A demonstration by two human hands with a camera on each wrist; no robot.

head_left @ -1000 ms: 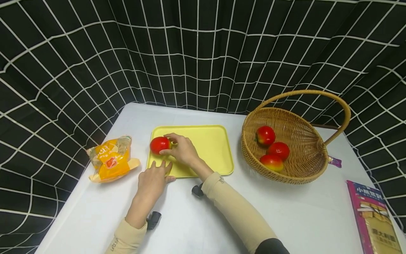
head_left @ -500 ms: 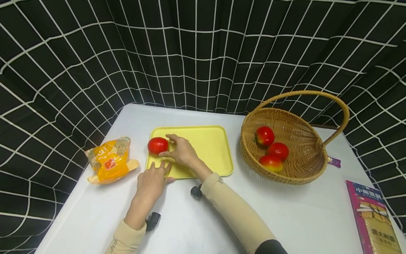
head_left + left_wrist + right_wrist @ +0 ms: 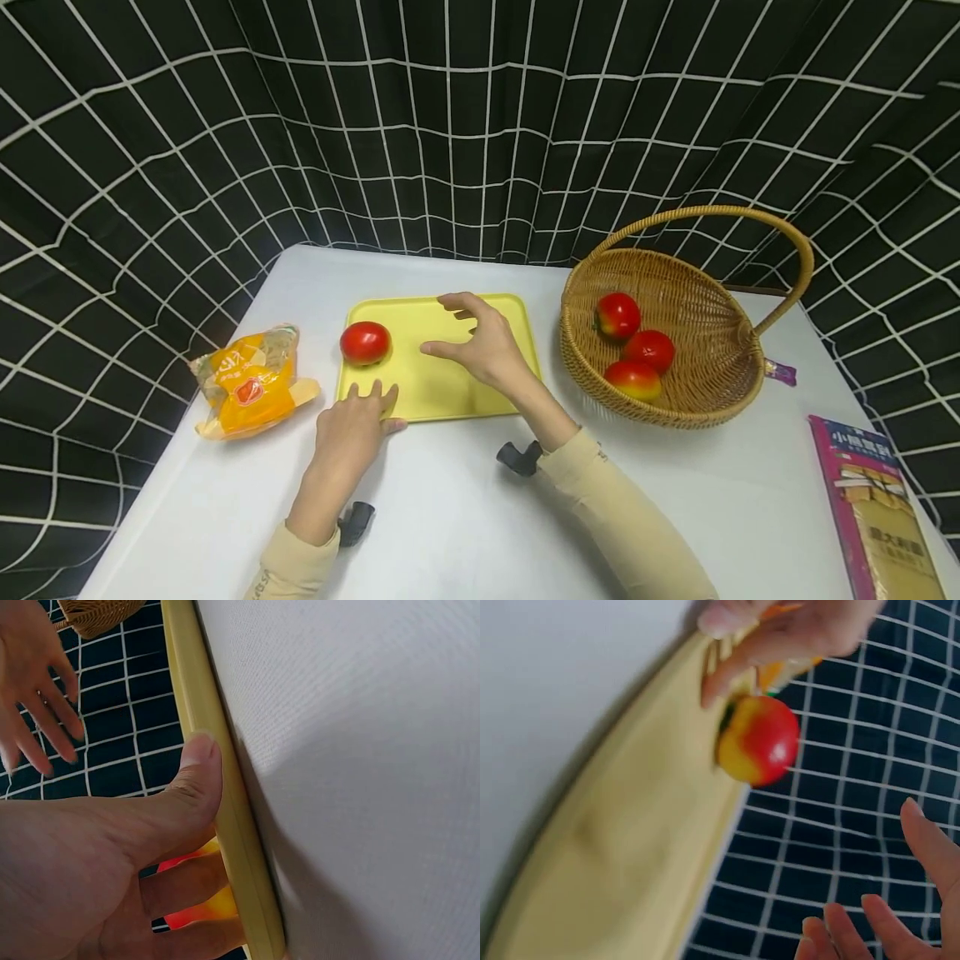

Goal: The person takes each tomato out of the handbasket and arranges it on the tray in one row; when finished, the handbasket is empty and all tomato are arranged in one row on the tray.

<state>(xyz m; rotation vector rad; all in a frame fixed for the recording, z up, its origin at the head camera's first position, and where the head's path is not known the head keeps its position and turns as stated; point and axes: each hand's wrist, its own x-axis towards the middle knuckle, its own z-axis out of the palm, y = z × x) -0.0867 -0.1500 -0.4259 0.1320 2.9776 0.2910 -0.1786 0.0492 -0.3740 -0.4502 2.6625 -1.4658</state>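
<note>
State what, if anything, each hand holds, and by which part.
The right hand holds nothing. The left hand touches the near rim of the yellow tray toward its left end; whether it grips or rests I cannot tell.

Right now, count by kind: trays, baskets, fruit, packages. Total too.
Tray: 1
Basket: 1
Fruit: 4 (1 on tray, 3 in basket)
Packages: 3 (the small purple one partly hidden behind the basket)
Total: 9

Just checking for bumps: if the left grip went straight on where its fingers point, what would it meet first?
Most likely the red fruit on the yellow tray: the head view shows it just beyond the left grip, though depth there is hard to judge.
</note>
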